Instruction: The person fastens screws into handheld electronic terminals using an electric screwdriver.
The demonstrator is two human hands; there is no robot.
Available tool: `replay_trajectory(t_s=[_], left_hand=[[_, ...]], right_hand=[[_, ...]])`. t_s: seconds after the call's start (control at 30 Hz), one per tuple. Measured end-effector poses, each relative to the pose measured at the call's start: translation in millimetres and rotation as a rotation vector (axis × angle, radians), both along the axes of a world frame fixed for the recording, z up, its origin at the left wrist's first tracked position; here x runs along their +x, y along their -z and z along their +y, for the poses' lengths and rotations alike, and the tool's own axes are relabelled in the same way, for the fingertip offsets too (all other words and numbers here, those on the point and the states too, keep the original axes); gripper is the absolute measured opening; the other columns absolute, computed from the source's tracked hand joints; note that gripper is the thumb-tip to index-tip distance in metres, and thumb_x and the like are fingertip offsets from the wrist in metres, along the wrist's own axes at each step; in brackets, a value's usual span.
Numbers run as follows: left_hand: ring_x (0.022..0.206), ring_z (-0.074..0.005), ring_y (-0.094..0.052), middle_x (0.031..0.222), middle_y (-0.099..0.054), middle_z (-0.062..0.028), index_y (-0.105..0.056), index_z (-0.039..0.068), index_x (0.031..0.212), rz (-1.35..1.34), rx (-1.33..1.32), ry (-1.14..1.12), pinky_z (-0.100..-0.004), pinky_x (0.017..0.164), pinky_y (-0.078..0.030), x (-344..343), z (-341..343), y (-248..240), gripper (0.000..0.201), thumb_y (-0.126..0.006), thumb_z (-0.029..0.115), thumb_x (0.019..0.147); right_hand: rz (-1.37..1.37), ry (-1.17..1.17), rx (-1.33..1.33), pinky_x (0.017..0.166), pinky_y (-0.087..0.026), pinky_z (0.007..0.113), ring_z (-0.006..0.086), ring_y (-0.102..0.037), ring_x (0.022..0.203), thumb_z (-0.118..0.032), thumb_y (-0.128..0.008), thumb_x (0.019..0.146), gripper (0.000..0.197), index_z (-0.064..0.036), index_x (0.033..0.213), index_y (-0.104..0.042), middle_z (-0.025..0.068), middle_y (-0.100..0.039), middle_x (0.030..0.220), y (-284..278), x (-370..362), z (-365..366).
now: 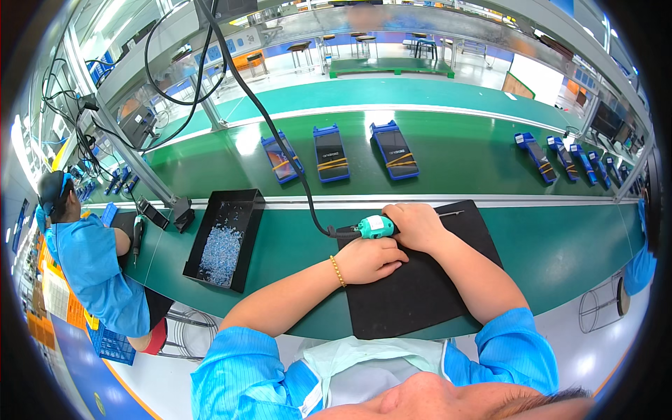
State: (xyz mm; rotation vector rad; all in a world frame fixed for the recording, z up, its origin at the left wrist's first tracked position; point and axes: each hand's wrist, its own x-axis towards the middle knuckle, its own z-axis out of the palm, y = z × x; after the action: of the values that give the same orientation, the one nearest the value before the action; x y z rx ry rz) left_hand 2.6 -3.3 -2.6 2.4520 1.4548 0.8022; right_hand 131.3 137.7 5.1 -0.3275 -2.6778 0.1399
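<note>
An electric screwdriver (376, 226) with a green end lies nearly level over the black mat (392, 308), its thin bit pointing right. My right hand (414, 225) is wrapped around its dark body. Just below the green end is my left hand (371, 260), its fingers curled together low over the mat; whatever they may hold is hidden. A beaded bracelet circles my left wrist. The screwdriver's black cable (308, 189) runs from the green end up past the frame's top.
A black tray (253, 245) of small pale-blue pieces stands left of the mat. Several blue handheld devices with yellow bands, including one device (331, 154), lie on the green strip beyond. Another person (94, 259) sits at the left, beside an upright screwdriver (137, 234).
</note>
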Motion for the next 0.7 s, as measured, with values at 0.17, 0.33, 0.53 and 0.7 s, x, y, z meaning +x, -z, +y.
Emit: replay_trajectory(t_s=[0.17,0.33,0.53,0.7], left_hand=[[0.078,-0.0247,-0.063,0.088,-0.060,-0.0053,-0.069,0.015,0.101,0.001,-0.030,-0.011,-0.0370,0.068,-0.052,-0.3,-0.2,0.1,0.016,-0.064,0.020,0.087],[0.079,-0.0247,-0.063,0.089,-0.061,-0.0048,-0.069,0.015,0.102,0.002,-0.017,-0.004,-0.0370,0.069,-0.052,-0.8,-0.3,0.2,0.016,-0.063,0.020,0.088],[0.080,-0.0245,-0.063,0.090,-0.060,-0.0042,-0.067,0.015,0.102,0.003,-0.022,-0.005,-0.0369,0.070,-0.052,0.3,-2.2,0.5,0.016,-0.062,0.020,0.088],[0.081,-0.0241,-0.063,0.090,-0.061,-0.0040,-0.067,0.015,0.102,0.002,-0.015,-0.007,-0.0366,0.071,-0.053,-1.0,-1.3,1.5,0.016,-0.062,0.020,0.088]], right_hand=[[0.016,-0.010,0.009,0.060,-0.049,0.041,0.0295,-0.065,0.074,-0.019,-0.071,0.069,0.031,-0.0094,0.096,-0.058,0.0081,-0.065,0.079,1.0,-0.5,0.9],[-0.003,-0.009,-0.007,0.061,-0.050,0.042,0.0302,-0.065,0.076,-0.018,-0.071,0.069,0.031,-0.0085,0.094,-0.057,0.0085,-0.065,0.080,-1.2,0.0,-0.6],[-0.016,-0.008,-0.039,0.061,-0.049,0.042,0.0302,-0.065,0.077,-0.018,-0.071,0.069,0.030,-0.0081,0.093,-0.056,0.0083,-0.065,0.081,0.0,1.1,-1.4],[-0.011,-0.022,-0.042,0.062,-0.049,0.042,0.0298,-0.065,0.077,-0.018,-0.071,0.070,0.030,-0.0087,0.095,-0.056,0.0080,-0.065,0.081,1.0,-0.2,-0.4]])
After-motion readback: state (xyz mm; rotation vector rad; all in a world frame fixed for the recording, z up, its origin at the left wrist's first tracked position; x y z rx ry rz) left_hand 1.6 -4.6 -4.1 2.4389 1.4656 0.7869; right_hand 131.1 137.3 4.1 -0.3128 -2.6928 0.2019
